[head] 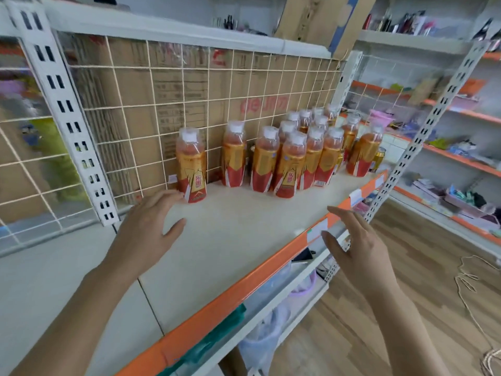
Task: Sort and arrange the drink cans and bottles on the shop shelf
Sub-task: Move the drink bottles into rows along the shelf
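Where a pale shop shelf [233, 240], orange-edged, backs onto a wire grid [151, 85], about fourteen bottles [314, 156] stand: one lone bottle [191, 164] at left, the others rightward, one gold can [379, 158] visible beside them. Left hand [147, 223] and right hand [357, 251] hover spread, empty.

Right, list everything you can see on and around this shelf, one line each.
lone bottle: one, orange-red with white cap, left, against the grid
bunched bottles: about thirteen, same colours, right back of the shelf
can: at least one, gold, right of the bunch
shelf board: one, beige with orange front edge
price labels: three, white, on the orange edge
wire grid: one, white, behind the bottles
cardboard: brown, behind the grid
cord: pale, on the wooden floor, right
left hand: open, fingertips by the lone bottle's base
right hand: open, over the front edge
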